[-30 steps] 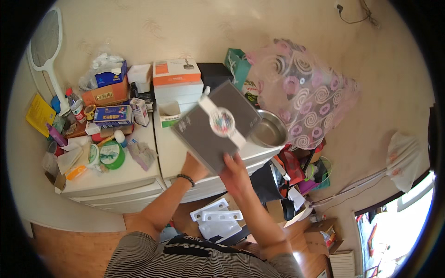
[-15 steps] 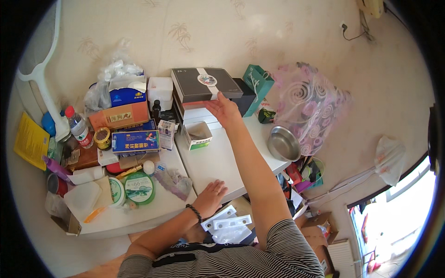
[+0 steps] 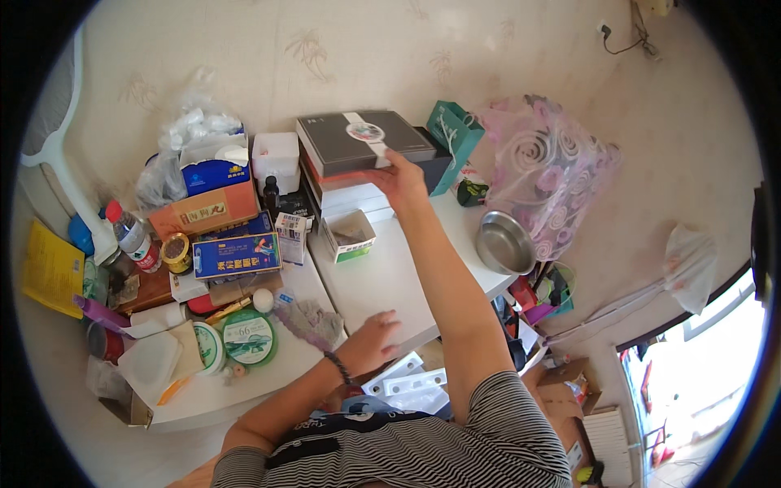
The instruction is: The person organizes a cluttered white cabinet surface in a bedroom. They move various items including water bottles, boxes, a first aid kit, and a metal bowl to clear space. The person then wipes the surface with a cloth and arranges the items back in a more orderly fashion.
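A flat black box (image 3: 329, 146) with a white band and a round label lies on top of a stack against the wall. My right hand (image 3: 400, 183) grips its front right edge, thumb up by the band and the other fingers lower, partly hidden. Under it an orange edge and white boxes (image 3: 354, 199) show. My left hand (image 3: 370, 342) is at the table's front edge, holding nothing, fingers apart, a dark bead bracelet at the wrist. Between the hands stands a small open carton (image 3: 351, 236), white and green.
On the left crowd a red-capped bottle (image 3: 134, 236), a blue box (image 3: 236, 256), green round tubs (image 3: 250, 338) and plastic bags. To the right are a teal paper bag (image 3: 455, 138), a steel bowl (image 3: 504, 244) near the table edge and a pink patterned plastic sheet (image 3: 553, 175).
The fingers of my left hand have come up from the white tabletop and spread. My right thumb now rests higher on the black box's edge. The whole view has shifted slightly.
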Available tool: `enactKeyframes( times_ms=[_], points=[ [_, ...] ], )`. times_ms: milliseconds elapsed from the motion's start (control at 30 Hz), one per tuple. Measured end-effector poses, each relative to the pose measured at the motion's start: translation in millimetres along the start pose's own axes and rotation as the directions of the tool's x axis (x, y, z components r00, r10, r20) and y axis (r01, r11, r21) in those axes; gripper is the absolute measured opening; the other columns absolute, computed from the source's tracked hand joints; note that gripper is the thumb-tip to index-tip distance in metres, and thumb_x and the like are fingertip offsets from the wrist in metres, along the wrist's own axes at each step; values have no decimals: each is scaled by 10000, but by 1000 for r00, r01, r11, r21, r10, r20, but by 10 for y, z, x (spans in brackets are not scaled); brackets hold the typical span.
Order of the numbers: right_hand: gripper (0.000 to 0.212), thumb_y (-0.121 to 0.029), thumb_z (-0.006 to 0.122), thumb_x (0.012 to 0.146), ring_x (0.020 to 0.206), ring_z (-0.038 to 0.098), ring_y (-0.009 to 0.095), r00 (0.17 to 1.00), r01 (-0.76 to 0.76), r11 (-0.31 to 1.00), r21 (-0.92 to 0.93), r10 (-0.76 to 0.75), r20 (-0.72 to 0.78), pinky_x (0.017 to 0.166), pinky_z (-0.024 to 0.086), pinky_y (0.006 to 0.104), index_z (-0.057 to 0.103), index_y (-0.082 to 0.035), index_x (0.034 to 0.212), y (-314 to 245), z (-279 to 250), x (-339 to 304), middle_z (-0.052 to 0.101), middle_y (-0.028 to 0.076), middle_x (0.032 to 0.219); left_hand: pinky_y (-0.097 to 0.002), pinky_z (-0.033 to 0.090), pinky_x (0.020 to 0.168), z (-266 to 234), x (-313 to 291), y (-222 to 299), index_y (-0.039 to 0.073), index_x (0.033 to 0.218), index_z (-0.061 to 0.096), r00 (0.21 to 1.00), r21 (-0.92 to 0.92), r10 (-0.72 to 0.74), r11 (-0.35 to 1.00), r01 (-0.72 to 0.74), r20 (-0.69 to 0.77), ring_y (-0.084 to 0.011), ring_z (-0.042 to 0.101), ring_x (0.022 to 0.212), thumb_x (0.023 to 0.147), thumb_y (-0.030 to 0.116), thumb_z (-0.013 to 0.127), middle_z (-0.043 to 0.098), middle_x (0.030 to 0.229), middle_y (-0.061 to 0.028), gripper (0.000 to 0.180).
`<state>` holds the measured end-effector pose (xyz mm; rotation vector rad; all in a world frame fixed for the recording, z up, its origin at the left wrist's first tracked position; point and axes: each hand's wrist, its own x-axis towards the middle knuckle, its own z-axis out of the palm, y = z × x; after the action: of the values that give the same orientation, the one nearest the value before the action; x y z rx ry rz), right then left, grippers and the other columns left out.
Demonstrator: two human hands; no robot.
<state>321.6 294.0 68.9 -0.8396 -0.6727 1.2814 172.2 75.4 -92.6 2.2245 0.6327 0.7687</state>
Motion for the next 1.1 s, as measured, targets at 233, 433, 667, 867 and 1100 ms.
enactKeyframes(
  times_ms=[233, 433, 667, 867, 1100],
  points=[
    [236, -108, 615, 868, 638, 651, 210, 905, 408, 909, 86, -389, -175, 559, 568, 355, 513, -7, 1055, -598, -730, -997, 630, 103, 861, -388, 447, 976, -1508, 825, 182, 36, 1190, 573, 759, -18, -127, 988, 151, -639, -299, 566, 1114, 850, 27, 609, 599, 1167, -151, 342],
    [199, -96, 604, 880, 558, 597, 152, 859, 443, 893, -75, -447, -248, 511, 530, 323, 532, -13, 1046, -521, -1308, -1401, 627, 74, 840, -464, 308, 1110, -2049, 1848, -237, 90, 1321, 516, 825, 664, 92, 645, 377, -558, -378, 334, 1353, 779, 189, 743, 374, 1471, -158, 596],
    [219, -105, 626, 878, 579, 620, 165, 917, 324, 945, -37, -324, -232, 488, 536, 307, 530, -10, 1050, -343, -1717, -1495, 650, 87, 876, -458, 286, 1129, -2378, 2084, -240, 159, 1406, 454, 962, 822, -148, 499, 274, -231, -359, 273, 1407, 712, 360, 796, 268, 1551, -129, 799],
    [293, -93, 617, 897, 668, 658, 174, 953, 279, 960, 7, -276, -122, 510, 552, 302, 501, -10, 1153, -292, -1596, -1442, 659, 99, 944, -414, 470, 968, -2227, 2150, -368, 23, 1321, 476, 994, 919, 13, 382, 99, -112, -366, 493, 1252, 829, 181, 652, 476, 1409, -181, 546],
    [301, -151, 608, 916, 733, 680, 197, 971, 235, 971, -37, -237, -42, 591, 582, 332, 486, -1, 1147, -155, -1172, -1079, 668, 129, 963, -428, 502, 896, -2415, 2230, -308, 60, 1293, 478, 962, 903, 135, 396, 167, -236, -345, 579, 1127, 789, 124, 661, 565, 1295, -168, 540]
  ],
)
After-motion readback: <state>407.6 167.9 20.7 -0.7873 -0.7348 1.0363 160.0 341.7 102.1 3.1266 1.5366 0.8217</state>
